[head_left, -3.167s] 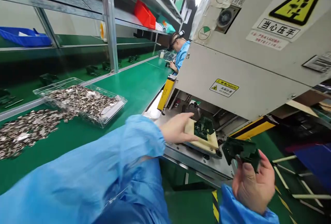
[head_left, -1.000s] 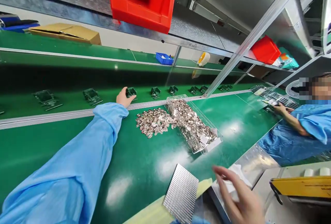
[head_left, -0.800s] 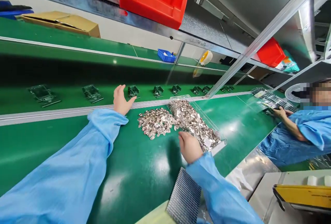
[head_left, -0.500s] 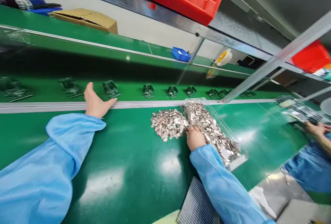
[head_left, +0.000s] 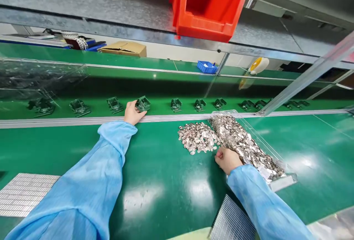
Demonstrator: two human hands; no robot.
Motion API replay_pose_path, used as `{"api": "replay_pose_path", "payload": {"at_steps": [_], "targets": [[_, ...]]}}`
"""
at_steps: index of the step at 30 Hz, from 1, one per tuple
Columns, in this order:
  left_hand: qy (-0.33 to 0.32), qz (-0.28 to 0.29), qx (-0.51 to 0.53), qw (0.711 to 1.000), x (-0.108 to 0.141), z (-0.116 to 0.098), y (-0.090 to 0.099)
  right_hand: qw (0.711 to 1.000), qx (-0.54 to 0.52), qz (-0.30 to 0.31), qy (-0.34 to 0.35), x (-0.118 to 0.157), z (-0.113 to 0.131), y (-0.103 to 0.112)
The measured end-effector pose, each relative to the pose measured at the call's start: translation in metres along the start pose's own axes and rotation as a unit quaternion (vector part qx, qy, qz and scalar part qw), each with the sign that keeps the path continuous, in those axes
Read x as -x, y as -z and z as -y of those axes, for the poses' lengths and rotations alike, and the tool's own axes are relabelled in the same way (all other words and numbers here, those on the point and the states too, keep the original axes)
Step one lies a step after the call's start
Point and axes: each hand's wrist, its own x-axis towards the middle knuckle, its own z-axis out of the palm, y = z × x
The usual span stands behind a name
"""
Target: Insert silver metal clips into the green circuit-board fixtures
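Observation:
My left hand [head_left: 133, 113] grips a small green circuit board assembly [head_left: 143, 103] between thumb and fingers, at the rail along the belt. My right hand [head_left: 227, 160] is closed, with fingertips pressed together beside a loose pile of small silvery metal pieces [head_left: 197, 137]; what it pinches, if anything, is too small to name. Just right of the pile lies a clear tray [head_left: 284, 181] heaped with the same metal pieces [head_left: 246, 140]. More green board assemblies [head_left: 176, 104] stand in a row on the green strip behind the rail.
A red bin [head_left: 207, 14] hangs over the shelf edge [head_left: 124, 31]. A slanted metal post [head_left: 293, 77] rises at the right. A ribbed grey tray [head_left: 233, 219] lies near my right sleeve and a white gridded sheet [head_left: 26, 195] at the left. Farther back are a blue basket [head_left: 207, 67] and a cardboard box [head_left: 124, 48].
My left hand has closed on a board assembly. My right hand has drawn back slightly from the pile. The camera view has turned to the left.

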Motion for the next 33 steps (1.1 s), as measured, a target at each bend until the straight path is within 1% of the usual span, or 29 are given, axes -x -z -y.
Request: {"api": "replay_pose_path", "payload": {"at_steps": [2,4,5,7,8,9,10,11,13,14,15,16,19,21,23,29,33], "targets": [[-0.008,0.008,0.069,0.998,0.024,-0.014,-0.007,0.999,-0.023,-0.022,0.007,0.016,0.003,0.012],[-0.016,0.041,0.141,0.989,0.06,-0.031,-0.018,0.996,-0.064,-0.055,0.029,0.044,0.003,0.03],[-0.018,0.068,0.173,0.982,0.082,-0.039,-0.025,0.991,-0.095,-0.08,0.046,0.063,0.002,0.04],[-0.013,0.137,0.225,0.965,0.133,-0.056,-0.038,0.968,-0.186,-0.147,0.082,0.108,-0.003,0.058],[-0.002,0.181,0.254,0.95,0.16,-0.064,-0.044,0.953,-0.229,-0.178,0.085,0.133,-0.006,0.063],[0.017,0.232,0.292,0.928,0.187,-0.073,-0.049,0.941,-0.27,-0.192,0.076,0.156,-0.009,0.066],[0.039,0.285,0.332,0.898,0.213,-0.081,-0.054,0.929,-0.312,-0.193,0.056,0.178,-0.011,0.066],[0.058,0.338,0.373,0.862,0.237,-0.091,-0.057,0.915,-0.353,-0.189,0.035,0.197,-0.012,0.063],[0.081,0.424,0.435,0.79,0.278,-0.109,-0.061,0.885,-0.422,-0.196,-0.003,0.225,-0.012,0.047],[0.079,0.453,0.446,0.768,0.295,-0.118,-0.062,0.869,-0.446,-0.212,-0.017,0.235,-0.012,0.036],[0.074,0.475,0.449,0.754,0.308,-0.126,-0.062,0.855,-0.462,-0.234,-0.03,0.242,-0.011,0.024],[0.065,0.492,0.445,0.745,0.319,-0.133,-0.062,0.841,-0.476,-0.254,-0.042,0.247,-0.011,0.013],[0.04,0.534,0.417,0.735,0.34,-0.146,-0.062,0.816,-0.498,-0.284,-0.073,0.253,-0.007,-0.013],[0.029,0.553,0.403,0.729,0.347,-0.148,-0.061,0.815,-0.493,-0.293,-0.08,0.254,-0.003,-0.02],[0.025,0.56,0.389,0.731,0.35,-0.146,-0.061,0.82,-0.481,-0.301,-0.076,0.254,0.002,-0.023],[0.02,0.554,0.356,0.753,0.353,-0.137,-0.059,0.84,-0.446,-0.302,-0.07,0.252,0.013,-0.024],[-0.002,0.56,0.33,0.76,0.355,-0.13,-0.058,0.845,-0.428,-0.31,-0.076,0.249,0.016,-0.027]]}}
